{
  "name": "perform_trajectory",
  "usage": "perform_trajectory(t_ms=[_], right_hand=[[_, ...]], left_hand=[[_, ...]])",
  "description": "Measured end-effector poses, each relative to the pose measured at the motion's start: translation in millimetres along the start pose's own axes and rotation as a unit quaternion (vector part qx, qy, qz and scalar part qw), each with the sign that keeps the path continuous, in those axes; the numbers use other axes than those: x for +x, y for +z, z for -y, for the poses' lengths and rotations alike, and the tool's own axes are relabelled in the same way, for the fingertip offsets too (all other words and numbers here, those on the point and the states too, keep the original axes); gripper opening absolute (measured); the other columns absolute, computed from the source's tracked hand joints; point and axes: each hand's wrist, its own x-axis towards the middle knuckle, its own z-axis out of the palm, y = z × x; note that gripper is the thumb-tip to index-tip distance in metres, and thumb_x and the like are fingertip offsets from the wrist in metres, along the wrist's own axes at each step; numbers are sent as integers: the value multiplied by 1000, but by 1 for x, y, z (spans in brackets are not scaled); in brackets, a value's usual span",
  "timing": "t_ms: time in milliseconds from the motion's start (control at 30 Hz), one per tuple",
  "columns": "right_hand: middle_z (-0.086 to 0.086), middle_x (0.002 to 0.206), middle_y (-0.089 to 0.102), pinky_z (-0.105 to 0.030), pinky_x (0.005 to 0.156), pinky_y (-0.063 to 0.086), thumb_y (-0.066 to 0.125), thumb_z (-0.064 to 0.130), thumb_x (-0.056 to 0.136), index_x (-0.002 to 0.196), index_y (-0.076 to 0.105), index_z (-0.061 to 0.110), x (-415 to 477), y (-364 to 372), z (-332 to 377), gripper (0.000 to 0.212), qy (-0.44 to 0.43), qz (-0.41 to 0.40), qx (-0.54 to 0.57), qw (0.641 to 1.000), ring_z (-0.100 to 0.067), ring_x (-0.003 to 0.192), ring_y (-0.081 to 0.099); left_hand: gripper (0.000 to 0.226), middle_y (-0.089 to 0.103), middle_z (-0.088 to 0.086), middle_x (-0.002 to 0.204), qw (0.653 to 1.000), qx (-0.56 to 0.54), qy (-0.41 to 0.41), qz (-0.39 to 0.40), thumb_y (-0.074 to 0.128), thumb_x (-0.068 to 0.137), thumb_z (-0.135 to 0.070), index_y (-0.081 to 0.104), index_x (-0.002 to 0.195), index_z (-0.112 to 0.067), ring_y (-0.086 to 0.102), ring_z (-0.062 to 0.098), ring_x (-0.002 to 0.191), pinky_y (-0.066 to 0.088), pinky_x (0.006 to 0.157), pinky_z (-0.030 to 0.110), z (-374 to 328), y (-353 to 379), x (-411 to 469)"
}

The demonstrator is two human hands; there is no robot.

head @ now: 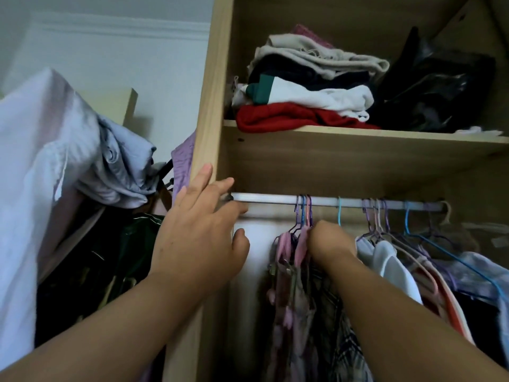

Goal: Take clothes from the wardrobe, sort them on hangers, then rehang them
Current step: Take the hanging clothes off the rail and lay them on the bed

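Note:
A white rail (275,199) runs across the wooden wardrobe (209,111) under a shelf. Several coloured wire hangers hang from it. My left hand (201,230) rests with straight fingers against the wardrobe's left side panel, at the rail's left end. My right hand (332,242) grips the necks of a small bunch of hangers (303,213) carrying pink and patterned garments (292,285). A lone teal hanger (339,213) hangs just right of that hand. Further right hang white, pink and blue clothes (391,266).
The shelf (358,136) above holds a stack of folded clothes (303,86), red at the bottom, and a black bag (435,89). Left of the wardrobe, pale and dark clothes (55,150) are draped over an open door.

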Motion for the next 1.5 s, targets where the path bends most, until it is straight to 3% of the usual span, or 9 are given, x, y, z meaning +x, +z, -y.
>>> perform_trajectory(t_ms=[333, 500, 633, 800, 967, 1133, 1267, 1367, 1500], right_hand=[[-13, 104, 67, -35, 73, 34, 45, 20, 92, 92, 61, 16, -5, -34, -6, 16, -31, -90, 45, 994, -33, 99, 62], [-14, 96, 68, -32, 65, 38, 39, 32, 98, 96, 62, 14, -48, -57, -47, 30, -56, -123, 25, 991, -34, 89, 63], [-15, 101, 69, -33, 72, 44, 48, 30, 95, 98, 69, 13, -97, -88, -88, 26, -52, -127, 80, 987, -34, 96, 62], [0, 74, 69, -27, 65, 38, 58, 25, 92, 80, 72, 18, -174, -128, -140, 20, -28, -99, 141, 985, -21, 80, 62], [-7, 66, 65, -19, 64, 41, 60, 23, 90, 80, 73, 16, -266, -163, -175, 18, -4, -83, 118, 990, -17, 69, 58], [-3, 70, 69, -19, 65, 43, 63, 26, 88, 74, 71, 32, -353, -194, -184, 17, 69, -62, 33, 995, -17, 70, 60], [11, 71, 71, -20, 64, 49, 59, 58, 79, 76, 65, 47, -426, -210, -182, 13, 186, -46, -30, 981, -4, 63, 63], [-6, 91, 72, -32, 79, 52, 43, 89, 60, 88, 68, 49, -485, -213, -170, 55, 277, -58, -74, 956, -9, 87, 68], [-9, 76, 66, -33, 70, 45, 62, 44, 84, 83, 70, 27, -572, -202, -126, 18, 383, -77, -124, 912, -18, 76, 64]], left_hand=[[36, 60, 10, 124, 1000, 15, 2, -10, 44, 70, -28, 72, 88, -15, 37, 35, 135, 42, 100, 55, 0, 0, 1], [40, 58, 10, 127, 998, 52, 8, 44, 42, 68, -32, 72, 91, -18, 32, 36, 137, 36, 104, 57, -2, -5, 4], [43, 54, 10, 135, 992, 80, 33, 97, 49, 67, -38, 71, 99, -22, 30, 35, 138, 28, 106, 57, -16, -12, 3], [48, 56, 8, 133, 987, -44, 42, 149, 50, 69, -39, 68, 112, -26, 38, 32, 136, 31, 104, 57, -71, 6, -7], [49, 28, -3, 154, 927, -189, 62, 317, 29, 95, -35, 28, 144, -33, 23, 17, 142, 23, 113, 43, -145, 55, -43], [14, 66, 11, 100, 885, -371, 71, 274, 47, 95, -25, 57, 98, -17, 61, 33, 96, 46, 79, 38, -214, 54, -94], [20, 64, 13, 82, 787, -533, 94, 296, 43, 89, -27, 56, 86, -11, 62, 34, 79, 49, 69, 39, -264, 38, -142], [23, 65, 13, 87, 755, -562, 144, 306, 40, 90, -31, 57, 90, -15, 63, 35, 84, 50, 70, 40, -290, 19, -173], [29, 69, 9, 96, 682, -633, 197, 309, 40, 89, -44, 58, 99, -24, 64, 34, 89, 51, 73, 38, -305, -19, -215]])
